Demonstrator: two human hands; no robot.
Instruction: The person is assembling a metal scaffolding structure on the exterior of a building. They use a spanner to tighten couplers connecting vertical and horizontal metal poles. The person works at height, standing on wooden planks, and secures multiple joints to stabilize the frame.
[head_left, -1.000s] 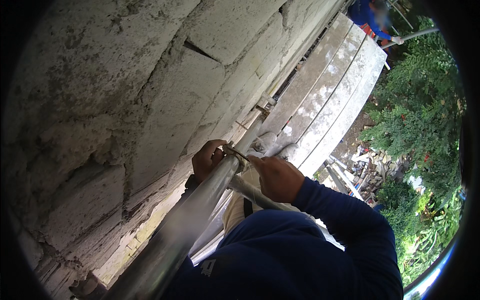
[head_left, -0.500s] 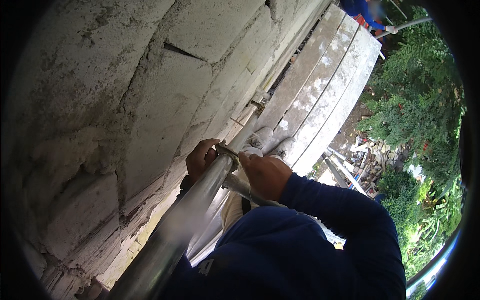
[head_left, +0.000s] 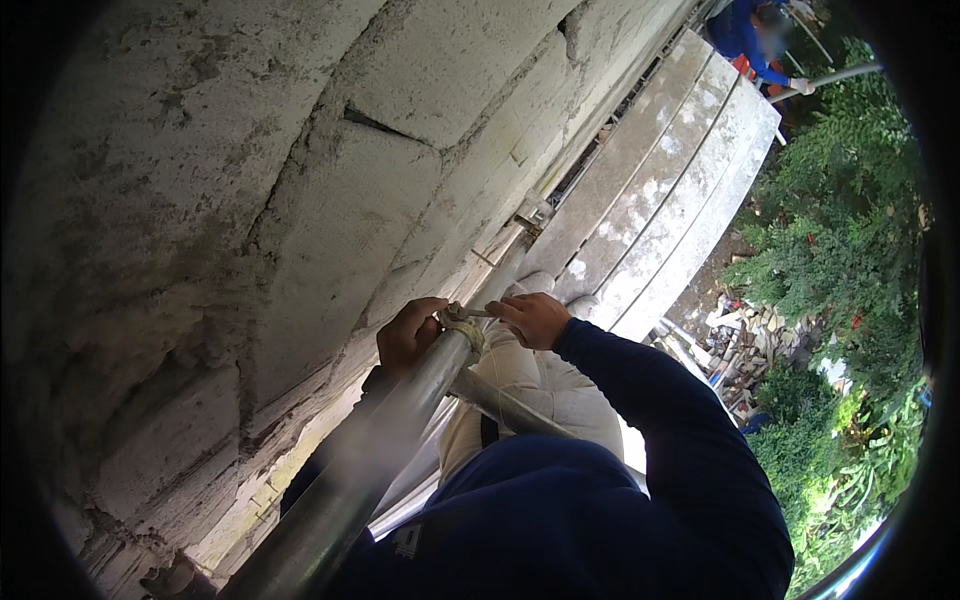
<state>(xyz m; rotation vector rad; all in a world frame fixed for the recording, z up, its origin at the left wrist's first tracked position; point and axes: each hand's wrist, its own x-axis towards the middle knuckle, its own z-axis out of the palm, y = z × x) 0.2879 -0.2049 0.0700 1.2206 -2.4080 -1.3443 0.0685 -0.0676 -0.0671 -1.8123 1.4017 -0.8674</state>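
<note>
A thick grey scaffold tube (head_left: 400,410) slants up in front of me, with a metal scaffold coupler (head_left: 463,332) clamped around it. My left hand (head_left: 408,332) curls against the coupler's left side, its fingertips at the coupler's top. From the right, my right hand (head_left: 535,319) pinches the end of a slim metal spanner (head_left: 480,313), whose other end meets the coupler. Just below the coupler, a second tube (head_left: 510,408) crosses in front of my legs. My left palm is partly hidden behind the thick tube.
A rough block wall (head_left: 320,200) rises close on the left. White-stained planks (head_left: 650,190) run ahead; a co-worker in blue (head_left: 740,35) grips a pole (head_left: 835,76) at their far end. Rubble (head_left: 750,345) and green foliage (head_left: 840,200) lie below on the right.
My right hand has drawn back to the right from the coupler, and the spanner now shows between it and the coupler. My left hand stays at the coupler. The view has shifted slightly.
</note>
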